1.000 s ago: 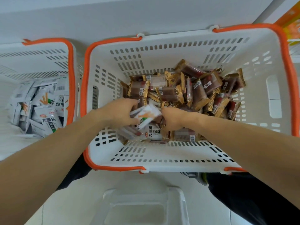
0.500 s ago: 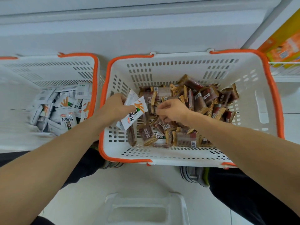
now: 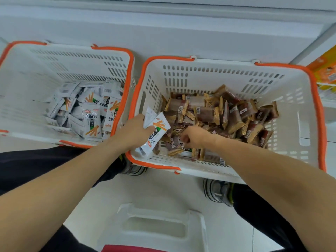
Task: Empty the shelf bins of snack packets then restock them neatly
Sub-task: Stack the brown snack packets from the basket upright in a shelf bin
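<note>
Since half a second ago the view has swung right, so both baskets sit lower and further right in the frame, while the left hand [image 3: 135, 130] still grips the white packets [image 3: 154, 130] over the near-left corner of the right basket [image 3: 298, 91]. The right hand [image 3: 195, 136] has dipped lower into the brown packets [image 3: 218, 115], fingers curled down among them; whether it has hold of one cannot be told. The white packets are long sachets with orange sticks and a green band, matching the heap in the left basket [image 3: 36, 70] at centre left.
</note>
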Motion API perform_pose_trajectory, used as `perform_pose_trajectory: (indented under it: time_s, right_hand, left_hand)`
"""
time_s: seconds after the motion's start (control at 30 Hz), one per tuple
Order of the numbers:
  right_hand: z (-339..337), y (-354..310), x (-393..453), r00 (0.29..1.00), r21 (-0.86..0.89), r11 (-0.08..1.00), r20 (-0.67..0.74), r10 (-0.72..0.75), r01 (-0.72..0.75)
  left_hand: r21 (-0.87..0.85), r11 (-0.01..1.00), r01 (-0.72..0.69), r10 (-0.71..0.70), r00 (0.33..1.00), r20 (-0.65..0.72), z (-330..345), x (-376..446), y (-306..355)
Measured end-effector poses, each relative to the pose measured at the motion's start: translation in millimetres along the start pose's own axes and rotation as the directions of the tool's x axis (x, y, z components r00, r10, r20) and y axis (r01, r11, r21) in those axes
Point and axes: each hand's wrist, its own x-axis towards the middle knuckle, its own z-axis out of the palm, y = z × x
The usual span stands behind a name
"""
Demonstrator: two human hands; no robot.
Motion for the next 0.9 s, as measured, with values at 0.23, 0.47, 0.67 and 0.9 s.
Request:
perform_pose_trajectory:
  time_s: [0.23,0.47,0.67,0.9]
  right_hand:
    - [9.0,11.9,20.2,0.997,-0.258,0.966,0.072,-0.007,0.026]
    - [13.3,2.8,31.5,1.000,-0.506,0.862,0.022,-0.003,0.014]
    - [12.3,4.2,35.5,0.995,-0.341,0.935,-0.006,0.096,-0.092]
    - [-52.8,7.2,2.3,0.997,0.119,0.993,0.080,-0.015,0.006]
  left_hand:
    - [-0.016,1.000,-0.009,0.009,1.000,0.025,13.7,7.8,-0.4]
    - [-0.076,0.997,0.002,0.002,0.999,0.052,11.8,7.7,-0.1]
    - [-0.164,0.987,0.002,0.010,0.997,0.077,9.1,1.6,3.1]
    - [-0.265,0.964,0.022,-0.030,0.999,-0.025,7.7,-0.2,8.0]
